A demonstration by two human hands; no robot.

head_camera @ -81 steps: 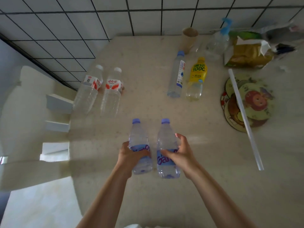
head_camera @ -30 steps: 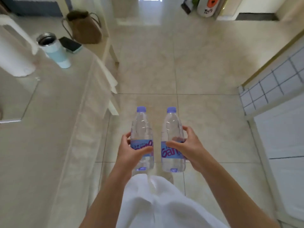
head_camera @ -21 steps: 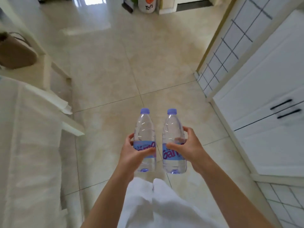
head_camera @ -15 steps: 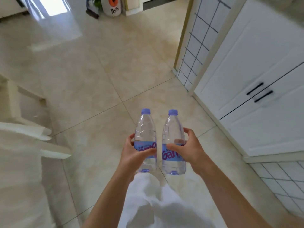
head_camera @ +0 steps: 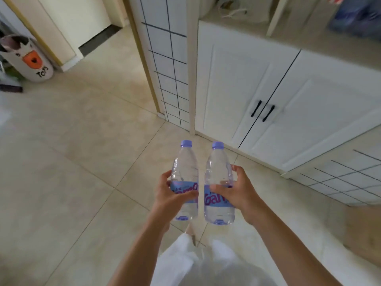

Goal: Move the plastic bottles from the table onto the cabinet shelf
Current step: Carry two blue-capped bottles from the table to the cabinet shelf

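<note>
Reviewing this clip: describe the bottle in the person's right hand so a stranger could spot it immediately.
Start at the white cabinet with two black door handles; below it, two arms reach over the tiled floor. The right hand grips a clear bottle, upright, with a lilac cap and blue label. Of the twin bottles, it is nearer the cabinet.

The left hand (head_camera: 171,196) covers part of the left bottle's label (head_camera: 184,187). On the cabinet shelf (head_camera: 299,32), a blurred blue thing (head_camera: 356,16) is cut off by the top edge, too smeared to identify.
</note>
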